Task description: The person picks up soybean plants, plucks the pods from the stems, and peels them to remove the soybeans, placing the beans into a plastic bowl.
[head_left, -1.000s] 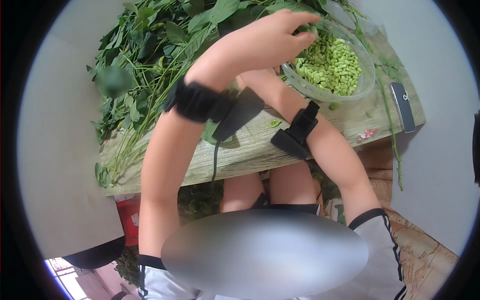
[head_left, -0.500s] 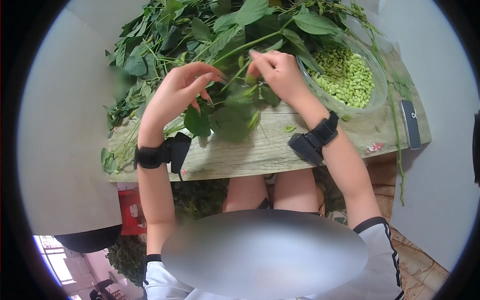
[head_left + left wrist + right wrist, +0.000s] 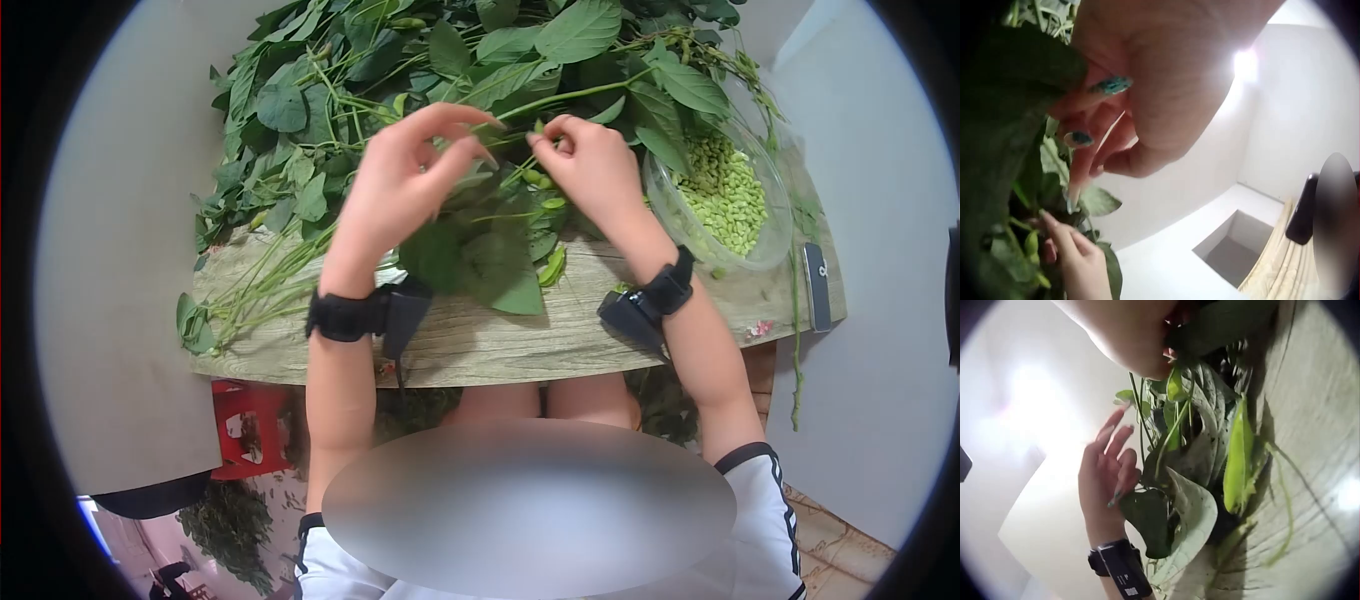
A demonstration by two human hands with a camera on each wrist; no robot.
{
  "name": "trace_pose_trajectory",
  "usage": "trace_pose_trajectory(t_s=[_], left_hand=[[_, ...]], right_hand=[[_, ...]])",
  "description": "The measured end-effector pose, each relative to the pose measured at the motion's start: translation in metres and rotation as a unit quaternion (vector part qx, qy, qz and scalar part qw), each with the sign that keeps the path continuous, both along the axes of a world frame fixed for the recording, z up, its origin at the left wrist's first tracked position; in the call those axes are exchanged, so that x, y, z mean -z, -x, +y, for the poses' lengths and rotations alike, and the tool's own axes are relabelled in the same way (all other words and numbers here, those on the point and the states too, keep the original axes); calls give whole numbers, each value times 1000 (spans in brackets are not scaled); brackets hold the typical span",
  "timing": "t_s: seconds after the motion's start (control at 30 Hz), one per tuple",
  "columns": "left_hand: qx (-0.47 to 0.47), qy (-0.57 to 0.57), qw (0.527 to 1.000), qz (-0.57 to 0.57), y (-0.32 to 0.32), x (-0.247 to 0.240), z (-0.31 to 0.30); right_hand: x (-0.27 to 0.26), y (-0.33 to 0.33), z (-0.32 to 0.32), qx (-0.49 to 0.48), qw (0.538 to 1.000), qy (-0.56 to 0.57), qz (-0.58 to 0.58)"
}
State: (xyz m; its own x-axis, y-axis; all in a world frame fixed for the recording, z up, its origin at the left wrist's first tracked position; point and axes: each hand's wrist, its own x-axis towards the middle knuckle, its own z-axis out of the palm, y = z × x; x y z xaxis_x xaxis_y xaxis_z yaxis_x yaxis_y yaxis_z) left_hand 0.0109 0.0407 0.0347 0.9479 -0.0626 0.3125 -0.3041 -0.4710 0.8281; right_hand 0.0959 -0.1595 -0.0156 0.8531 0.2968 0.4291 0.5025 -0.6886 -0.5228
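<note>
Among the leafy bean plants (image 3: 440,60), my right hand (image 3: 600,175) pinches a green stem with pods (image 3: 540,180) close by. My left hand (image 3: 400,185) is just left of it, its fingers bent loosely over the leaves. The right wrist view shows the left hand (image 3: 1107,475) beside the stems with nothing gripped. A plump green pod (image 3: 1238,459) lies near the wooden surface there. The left wrist view shows the right hand's fingers (image 3: 1060,234) at the stems. Exactly which stem they pinch is hard to see.
A clear plastic bowl (image 3: 780,225) of shelled green beans (image 3: 728,195) stands right of my right hand. Beyond it, a phone (image 3: 817,287) lies by the wooden table's (image 3: 460,350) right edge, and a long stem hangs down there. Cut stems spread at the left.
The left hand has come back from beside the bowl, uncrossing the arms, to the left of the right hand. The leafy stem is now spread between the hands. The head view has shifted.
</note>
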Motion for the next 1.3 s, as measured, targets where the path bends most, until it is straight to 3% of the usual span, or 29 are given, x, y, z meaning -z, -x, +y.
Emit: trace_pose_trajectory(t_s=[0.1,0.2,0.27,0.3,0.4,0.47,0.57,0.7,0.87,1.03,1.1,1.17,1.23,1.3], left_hand=[[40,55,997,30,8,-10,31],[6,40,999,27,5,-7,48],[-19,-37,998,-48,-1,6,55],[-77,-169,983,8,9,-10,47],[-89,-213,970,-81,17,-8,43],[-135,-246,946,-164,32,-14,42],[-166,-301,930,-131,68,-15,41],[-159,-393,905,-43,105,15,37],[-166,-394,904,-26,114,44,45],[-218,-361,904,-78,110,40,52],[-220,-364,901,-85,108,34,54],[-206,-427,880,-41,113,25,48],[-200,-415,883,-89,111,-6,25],[-191,-403,885,-132,106,-33,-3]], right_hand=[[-3,-4,-9,6,995,-92,42],[2,-11,-14,-21,983,-163,81],[1,-9,-13,-48,975,-200,90],[-2,-5,-11,-52,975,-199,89],[-15,10,-12,-42,994,-95,43],[-20,21,-14,-94,994,-41,-34],[-21,34,-25,-115,987,29,-107],[-22,41,-38,-105,986,35,-125],[-4,38,-33,-92,993,62,39],[-8,36,-34,-145,986,23,83],[-15,33,-38,-132,966,8,222],[-5,27,-38,-148,966,16,212],[1,26,-37,-164,964,22,207],[6,31,-33,-144,981,-73,104]])
